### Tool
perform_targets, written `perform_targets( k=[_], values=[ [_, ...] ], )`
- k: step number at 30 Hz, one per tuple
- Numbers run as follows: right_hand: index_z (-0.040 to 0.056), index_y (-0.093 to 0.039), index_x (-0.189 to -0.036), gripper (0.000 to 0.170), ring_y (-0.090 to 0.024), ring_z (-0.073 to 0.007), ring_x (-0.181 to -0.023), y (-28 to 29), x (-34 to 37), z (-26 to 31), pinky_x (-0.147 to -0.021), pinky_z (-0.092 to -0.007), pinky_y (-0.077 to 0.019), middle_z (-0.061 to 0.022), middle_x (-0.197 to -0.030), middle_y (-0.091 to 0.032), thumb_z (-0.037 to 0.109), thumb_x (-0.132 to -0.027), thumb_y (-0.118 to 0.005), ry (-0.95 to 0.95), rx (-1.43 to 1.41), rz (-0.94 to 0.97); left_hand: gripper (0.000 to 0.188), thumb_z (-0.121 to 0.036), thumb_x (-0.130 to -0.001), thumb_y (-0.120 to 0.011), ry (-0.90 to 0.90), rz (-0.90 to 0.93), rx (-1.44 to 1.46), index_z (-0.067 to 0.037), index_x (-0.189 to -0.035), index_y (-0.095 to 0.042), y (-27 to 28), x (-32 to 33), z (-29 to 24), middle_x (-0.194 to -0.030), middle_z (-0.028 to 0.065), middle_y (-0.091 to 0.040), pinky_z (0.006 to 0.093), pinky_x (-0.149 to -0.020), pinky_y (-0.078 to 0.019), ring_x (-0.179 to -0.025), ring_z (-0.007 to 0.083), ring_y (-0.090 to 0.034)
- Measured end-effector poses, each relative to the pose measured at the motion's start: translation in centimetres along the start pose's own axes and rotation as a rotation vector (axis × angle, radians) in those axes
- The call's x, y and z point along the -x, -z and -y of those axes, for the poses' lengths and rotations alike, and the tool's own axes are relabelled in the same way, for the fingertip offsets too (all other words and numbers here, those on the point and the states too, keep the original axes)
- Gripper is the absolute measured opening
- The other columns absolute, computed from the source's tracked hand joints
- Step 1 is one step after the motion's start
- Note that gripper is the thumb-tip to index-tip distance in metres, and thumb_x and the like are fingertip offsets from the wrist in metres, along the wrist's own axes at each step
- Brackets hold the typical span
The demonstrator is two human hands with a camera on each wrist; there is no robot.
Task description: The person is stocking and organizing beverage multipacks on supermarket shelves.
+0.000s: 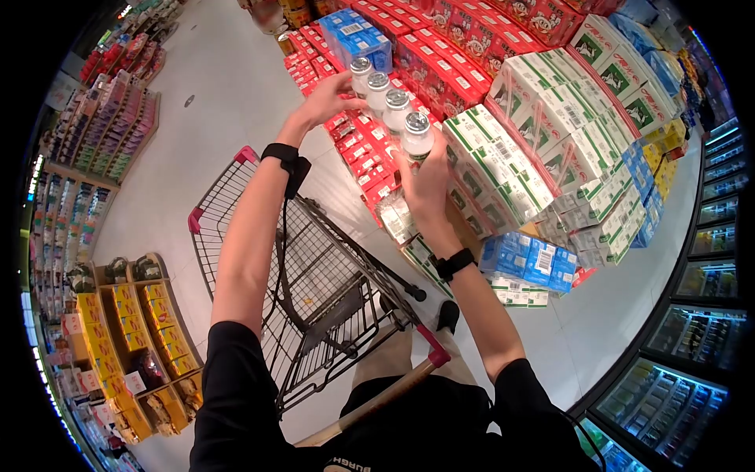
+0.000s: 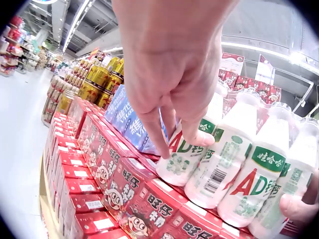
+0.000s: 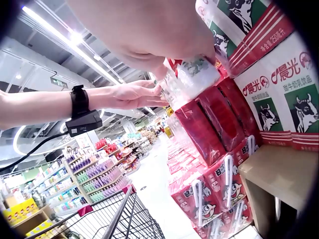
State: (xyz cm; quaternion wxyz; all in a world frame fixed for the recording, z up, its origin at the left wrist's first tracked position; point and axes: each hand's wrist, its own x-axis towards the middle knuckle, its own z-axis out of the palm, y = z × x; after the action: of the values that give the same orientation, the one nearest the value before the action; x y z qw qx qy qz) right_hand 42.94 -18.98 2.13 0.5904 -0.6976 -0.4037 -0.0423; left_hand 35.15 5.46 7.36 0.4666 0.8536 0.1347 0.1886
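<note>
A row of several white milk drink bottles (image 1: 395, 118) with foil caps stands over red milk cartons (image 2: 144, 214), held at both ends. My left hand (image 1: 326, 102) grips the far end bottle; in the left wrist view its thumb (image 2: 198, 137) lies on the green and white label and the fingers reach round the other side. My right hand (image 1: 427, 185) holds the near end bottle, its thumb showing at the right edge of the left wrist view. In the right wrist view, the right hand (image 3: 149, 35) hides much of that bottle, whose bottoms sit close over the cartons.
A shopping cart (image 1: 314, 259) stands right in front of my body, under my arms. White and green milk cases (image 1: 503, 157) are stacked to the right, with a blue pack (image 1: 528, 259) low beside them. Another blue pack (image 1: 355, 39) lies beyond the bottles. Shelves (image 1: 118, 126) line the left.
</note>
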Motion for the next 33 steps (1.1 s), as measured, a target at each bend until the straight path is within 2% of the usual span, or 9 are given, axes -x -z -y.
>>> perform_targets(
  k=[6,10,11,14,16,18,21,28,33],
  values=[
    [-0.0035,-0.036,-0.141,0.066,-0.056,-0.0376,-0.122,3.2,2.6,-1.1,-0.102,-0.0415,-0.0455,-0.0258,-0.130,-0.055,0.005,-0.086,-0.073,-0.032,-0.040,0.104,0.060,-0.015,-0.091,-0.071,0.100,-0.331,-0.160,0.000,-0.142,-0.044,-3.7,2.7,-0.3,-0.130,0.0154,-0.062,0.0361,-0.100,-0.0504,-0.118,0.0240,-0.061],
    [0.0014,-0.034,-0.144,0.066,-0.049,-0.0390,-0.130,7.9,6.2,-1.1,-0.107,-0.0431,-0.0426,-0.0237,-0.140,-0.048,0.007,-0.088,-0.070,0.062,0.031,0.203,0.070,-0.021,-0.096,-0.067,0.048,-0.431,-0.058,-0.001,-0.152,-0.030,-7.2,4.7,0.0,-0.147,0.0200,-0.048,0.0372,-0.104,-0.0472,-0.129,0.0277,-0.054],
    [0.0017,-0.032,-0.145,0.067,-0.047,-0.0410,-0.131,9.3,7.4,-1.7,-0.107,-0.0442,-0.0411,-0.0244,-0.141,-0.047,0.008,-0.089,-0.068,0.073,0.051,0.244,0.072,-0.032,-0.101,-0.058,0.064,-0.406,-0.036,-0.003,-0.156,-0.022,-8.2,5.5,-0.9,-0.153,0.0196,-0.039,0.0381,-0.106,-0.0456,-0.136,0.0282,-0.047],
    [0.0014,-0.035,-0.143,0.063,-0.045,-0.0422,-0.131,13.7,9.9,-2.0,-0.109,-0.0459,-0.0396,-0.0226,-0.142,-0.047,0.010,-0.089,-0.067,0.115,0.133,0.341,0.070,-0.040,-0.104,-0.049,0.176,-0.422,0.217,0.000,-0.155,-0.023,-11.6,7.4,-5.0,-0.155,0.0204,-0.037,0.0361,-0.111,-0.0379,-0.140,0.0285,-0.042],
    [0.0009,-0.038,-0.142,0.061,-0.045,-0.0415,-0.131,16.5,11.1,-2.3,-0.109,-0.0456,-0.0398,-0.0217,-0.142,-0.048,0.010,-0.089,-0.067,0.165,0.178,0.378,0.072,-0.049,-0.106,-0.035,0.223,-0.392,0.236,-0.003,-0.158,-0.016,-13.7,8.1,-5.4,-0.161,0.0191,-0.024,0.0352,-0.118,-0.0258,-0.147,0.0275,-0.029],
    [0.0006,-0.043,-0.138,0.056,-0.047,-0.0395,-0.129,19.2,11.9,-2.3,-0.108,-0.0446,-0.0406,-0.0202,-0.141,-0.048,0.009,-0.088,-0.067,0.132,0.141,0.429,0.075,-0.055,-0.106,-0.030,0.213,-0.376,0.211,-0.003,-0.158,-0.014,-15.2,8.4,-6.0,-0.162,0.0176,-0.022,0.0348,-0.119,-0.0232,-0.149,0.0273,-0.025],
    [0.0013,-0.046,-0.134,0.054,-0.049,-0.0368,-0.127,23.1,12.2,-2.9,-0.106,-0.0440,-0.0422,-0.0189,-0.140,-0.049,0.007,-0.085,-0.069,0.176,0.148,0.491,0.083,-0.066,-0.101,-0.024,0.310,-0.353,0.341,-0.006,-0.158,-0.016,-16.6,8.9,-7.5,-0.160,0.0147,-0.027,0.0471,-0.117,-0.0329,-0.148,0.0282,-0.026],
    [0.0029,-0.044,-0.135,0.063,-0.050,-0.0368,-0.127,31.9,10.1,-6.7,-0.105,-0.0451,-0.0410,-0.0172,-0.142,-0.048,0.006,-0.080,-0.075,0.320,0.287,0.468,0.072,-0.061,-0.104,-0.026,0.335,-0.556,0.397,-0.008,-0.151,-0.035,-19.0,8.4,-9.5,-0.155,0.0117,-0.036,0.0473,-0.111,-0.0375,-0.143,0.0268,-0.034],
    [0.0011,-0.043,-0.136,0.064,-0.043,-0.0372,-0.133,36.1,9.4,-9.2,-0.108,-0.0463,-0.0374,-0.0192,-0.146,-0.043,0.010,-0.081,-0.075,0.327,0.260,0.532,0.074,-0.059,-0.103,-0.036,0.338,-0.623,0.423,-0.005,-0.152,-0.030,-21.1,9.1,-11.6,-0.155,0.0126,-0.035,0.0447,-0.112,-0.0362,-0.144,0.0288,-0.034]
  ],
)
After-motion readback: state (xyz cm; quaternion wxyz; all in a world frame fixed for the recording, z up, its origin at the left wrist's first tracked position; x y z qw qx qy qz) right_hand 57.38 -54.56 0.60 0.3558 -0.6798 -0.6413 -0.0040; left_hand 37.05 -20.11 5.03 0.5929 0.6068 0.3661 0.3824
